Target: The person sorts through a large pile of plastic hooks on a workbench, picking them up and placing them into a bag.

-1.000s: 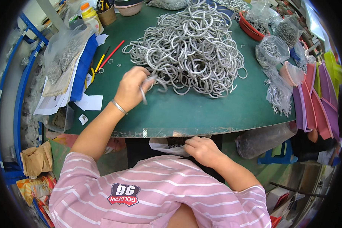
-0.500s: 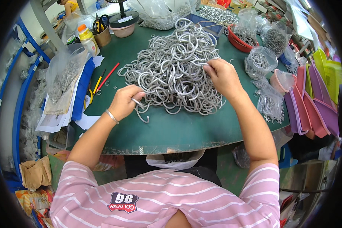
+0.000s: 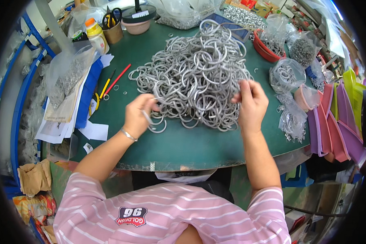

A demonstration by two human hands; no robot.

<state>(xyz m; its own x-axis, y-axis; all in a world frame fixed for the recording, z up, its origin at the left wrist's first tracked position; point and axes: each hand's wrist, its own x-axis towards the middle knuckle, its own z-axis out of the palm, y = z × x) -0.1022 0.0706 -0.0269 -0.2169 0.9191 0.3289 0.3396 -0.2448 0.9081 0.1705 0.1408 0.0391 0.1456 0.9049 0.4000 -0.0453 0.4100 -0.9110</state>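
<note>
A large heap of grey, C-shaped open metal rings (image 3: pixel 191 73) lies piled on the green table. By its near left edge, my left hand (image 3: pixel 137 114) pinches one or more open rings (image 3: pixel 160 129), whose curved ends hang below the fingers; motion blurs the fingertips. At the heap's right edge is my right hand (image 3: pixel 253 103), its thumb and fingers brought together near the outer rings. What sits between those fingers, if anything, is blurred and cannot be made out.
Red and yellow-handled tools (image 3: pixel 117 81) lie left of the heap, near a blue tray (image 3: pixel 94 87) with papers and a bag. A red bowl (image 3: pixel 268 51), bags of metal parts (image 3: pixel 288 75) and pink and purple bins (image 3: pixel 327 126) stand right. The table's edge (image 3: pixel 183 166) curves before me.
My right hand has moved off the heap's upper right side, nearer to me, and turned more upright. My left hand still holds its ring. The view has shifted slightly.
</note>
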